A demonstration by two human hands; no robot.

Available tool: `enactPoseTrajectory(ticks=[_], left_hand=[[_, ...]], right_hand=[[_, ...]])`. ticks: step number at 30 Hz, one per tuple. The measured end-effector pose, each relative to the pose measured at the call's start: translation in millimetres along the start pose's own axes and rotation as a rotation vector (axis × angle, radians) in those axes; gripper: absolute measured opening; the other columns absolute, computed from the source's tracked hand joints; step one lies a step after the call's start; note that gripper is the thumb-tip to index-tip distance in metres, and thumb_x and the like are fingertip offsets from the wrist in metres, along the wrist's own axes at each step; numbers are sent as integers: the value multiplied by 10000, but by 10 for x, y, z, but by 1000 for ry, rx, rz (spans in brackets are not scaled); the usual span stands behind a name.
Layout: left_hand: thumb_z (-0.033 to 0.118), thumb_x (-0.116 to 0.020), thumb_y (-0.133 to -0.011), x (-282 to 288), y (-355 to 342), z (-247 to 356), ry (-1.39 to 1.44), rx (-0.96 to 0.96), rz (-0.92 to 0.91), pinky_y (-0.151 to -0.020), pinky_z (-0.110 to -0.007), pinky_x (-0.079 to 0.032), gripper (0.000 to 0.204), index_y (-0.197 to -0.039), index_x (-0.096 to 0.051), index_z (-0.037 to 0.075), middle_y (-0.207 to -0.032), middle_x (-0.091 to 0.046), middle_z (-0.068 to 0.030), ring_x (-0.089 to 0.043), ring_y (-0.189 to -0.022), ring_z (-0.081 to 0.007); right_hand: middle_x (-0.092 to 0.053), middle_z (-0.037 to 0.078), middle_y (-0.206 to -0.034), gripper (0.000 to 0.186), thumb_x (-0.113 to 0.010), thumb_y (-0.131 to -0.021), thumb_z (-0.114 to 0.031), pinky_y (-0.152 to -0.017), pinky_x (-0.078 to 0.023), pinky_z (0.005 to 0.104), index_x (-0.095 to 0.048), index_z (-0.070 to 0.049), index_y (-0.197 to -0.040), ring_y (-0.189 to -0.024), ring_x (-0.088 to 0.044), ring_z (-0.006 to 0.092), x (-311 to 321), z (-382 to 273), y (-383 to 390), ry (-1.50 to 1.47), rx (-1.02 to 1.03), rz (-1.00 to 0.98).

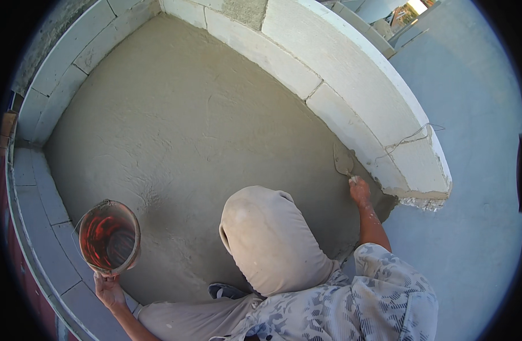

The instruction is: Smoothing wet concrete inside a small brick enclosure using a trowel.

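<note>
My right hand (360,191) is closed round the handle of a pointing trowel (343,161). The trowel's blade lies against the wet grey mortar (204,131), close to the foot of the right-hand block wall (352,113). At the lower left, my left hand (108,291) grips the base of a mortar-stained bucket (95,230). The bucket is tilted so that its mouth faces up toward me, and its inside is reddish with dark smears. Only a thin coat of residue shows in it. Part of my left fingers is hidden beneath the bucket.
Low walls of pale blocks (45,227) enclose the mortar on the left and far sides. A thin bent wire (414,135) sticks out of the right wall near its broken end. Smooth bluish-grey floor (477,170) lies beyond. My bent knee (272,238) stands in the middle.
</note>
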State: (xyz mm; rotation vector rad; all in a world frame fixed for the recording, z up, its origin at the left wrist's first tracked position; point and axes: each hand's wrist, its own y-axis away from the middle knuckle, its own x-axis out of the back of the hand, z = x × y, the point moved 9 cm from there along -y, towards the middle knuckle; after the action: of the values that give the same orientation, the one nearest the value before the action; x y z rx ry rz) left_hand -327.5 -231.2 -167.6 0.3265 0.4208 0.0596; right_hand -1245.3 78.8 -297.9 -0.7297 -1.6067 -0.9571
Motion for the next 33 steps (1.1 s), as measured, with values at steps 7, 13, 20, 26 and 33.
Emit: enactPoseTrajectory(ticks=[7, 13, 20, 26, 33], left_hand=[[217, -554, -989, 72, 29, 24, 22, -31, 93, -935, -445, -497, 293, -1220, -591, 41, -1178, -681, -82, -645, -1087, -229], [254, -556, -1001, 97, 5, -32, -11, -6, 58, -953, -446, -482, 306, -1220, -592, 44, -1171, -682, -87, -646, -1074, -231], [266, -558, -998, 54, 97, 73, -13, -10, 131, -958, -447, -470, 311, -1217, -592, 48, -1172, -683, -85, -647, -1070, -226], [264, -547, -998, 154, 2, 11, -30, -5, 58, -954, -454, -480, 314, -1222, -595, 49, -1177, -683, -86, -646, -1087, -229], [269, -523, -1016, 111, 8, 19, -10, -31, 125, -949, -471, -485, 316, -1228, -601, 48, -1173, -689, -89, -658, -1058, -236]], right_hand=[[-693, 227, -1041, 345, -646, -916, -304, -856, -503, 525, -637, -81, -1179, -1000, -640, 458, 238, -709, 244, -146, 106, 89], [-690, 222, -1080, 398, -605, -941, -358, -905, -491, 514, -614, -70, -1214, -1059, -628, 437, -5, -1990, -520, -170, 192, -58], [-677, 219, -1148, 383, -573, -955, -384, -948, -479, 536, -624, -83, -1186, -1119, -607, 441, -293, -2335, -753, -170, 281, -170], [-676, 228, -1141, 420, -565, -952, -403, -951, -475, 530, -646, -64, -1187, -1112, -610, 440, -162, -2129, -583, -219, 309, -208], [-689, 222, -1098, 398, -573, -946, -395, -918, -487, 509, -660, -70, -1159, -1073, -628, 425, -192, -1862, -457, -239, 286, -357]])
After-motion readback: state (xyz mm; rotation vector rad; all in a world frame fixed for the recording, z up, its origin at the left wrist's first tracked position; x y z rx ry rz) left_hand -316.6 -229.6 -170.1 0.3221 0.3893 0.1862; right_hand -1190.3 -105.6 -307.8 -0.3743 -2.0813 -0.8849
